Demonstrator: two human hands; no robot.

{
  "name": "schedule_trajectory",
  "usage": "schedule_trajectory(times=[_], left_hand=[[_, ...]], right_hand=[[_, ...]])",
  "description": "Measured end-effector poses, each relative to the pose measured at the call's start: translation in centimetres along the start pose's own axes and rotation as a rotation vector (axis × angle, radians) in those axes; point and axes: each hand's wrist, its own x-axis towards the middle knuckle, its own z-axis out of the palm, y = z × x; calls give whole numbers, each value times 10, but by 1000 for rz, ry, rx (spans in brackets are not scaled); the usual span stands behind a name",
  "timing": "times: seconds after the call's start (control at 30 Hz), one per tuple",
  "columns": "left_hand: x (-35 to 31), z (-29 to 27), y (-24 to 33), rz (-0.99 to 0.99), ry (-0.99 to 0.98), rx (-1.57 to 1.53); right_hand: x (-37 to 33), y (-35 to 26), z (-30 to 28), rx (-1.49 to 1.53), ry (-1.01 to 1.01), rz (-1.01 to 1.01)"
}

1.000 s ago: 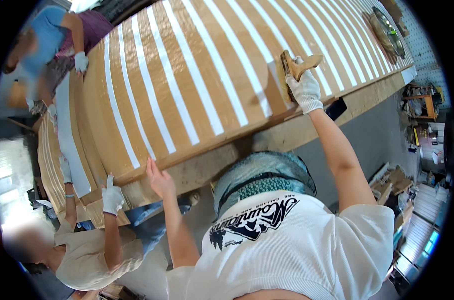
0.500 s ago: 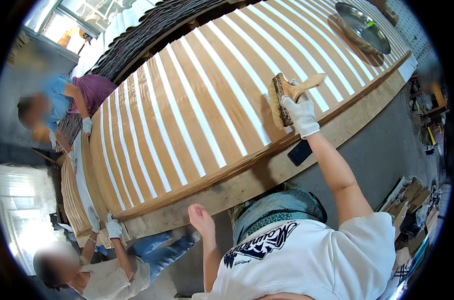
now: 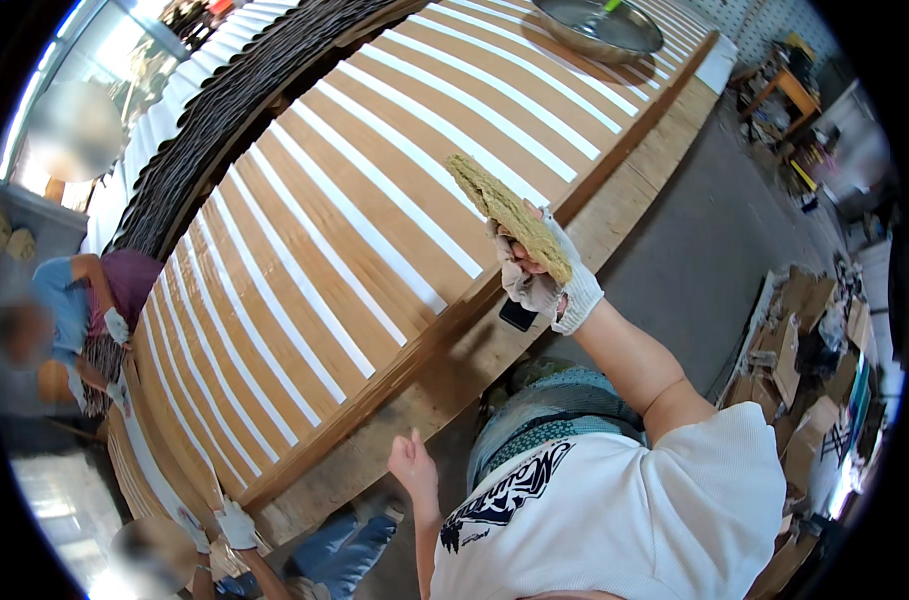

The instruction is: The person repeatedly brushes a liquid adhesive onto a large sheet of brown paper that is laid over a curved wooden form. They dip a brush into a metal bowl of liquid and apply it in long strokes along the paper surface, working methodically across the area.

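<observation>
My right hand (image 3: 547,272), in a white work glove, is closed round a wide brush (image 3: 510,215). The brush's pale yellow bristle face is turned up, and its handle is hidden. It hangs above the near edge of a large stack of brown sheets (image 3: 370,225) striped with parallel white bands. Bare and loosely curled, my left hand (image 3: 415,468) hovers beside the bench edge with nothing visible in it. A dark phone (image 3: 518,314) lies on the wooden ledge below my right hand.
A metal basin (image 3: 600,38) with a green-handled tool stands on the stack's far right. Two people work at the left end, one gloved hand (image 3: 237,527) at the sheets' near corner. Flattened cardboard (image 3: 810,370) is piled at the right. Dark corrugated sheets (image 3: 200,165) lie behind.
My right hand has turned the brush over, so its bristles now face up, and drawn it nearer. The view has swung right. My left hand remains curled beside the bench.
</observation>
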Motion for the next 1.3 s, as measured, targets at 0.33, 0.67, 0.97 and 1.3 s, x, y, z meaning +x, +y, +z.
schedule_trajectory(times=[0.33,0.67,0.97,1.3], left_hand=[[36,53,61,241,-11,-10],[54,245,191,-109,-160,-289],[45,336,241,-130,-70,-149],[6,334,239,-294,127,-75]], right_hand=[[-15,-72,1,120,-324,56],[-4,-269,-4,-192,109,-103],[89,-571,-17,-930,476,-793],[192,-639,-25,-2485,493,-543]])
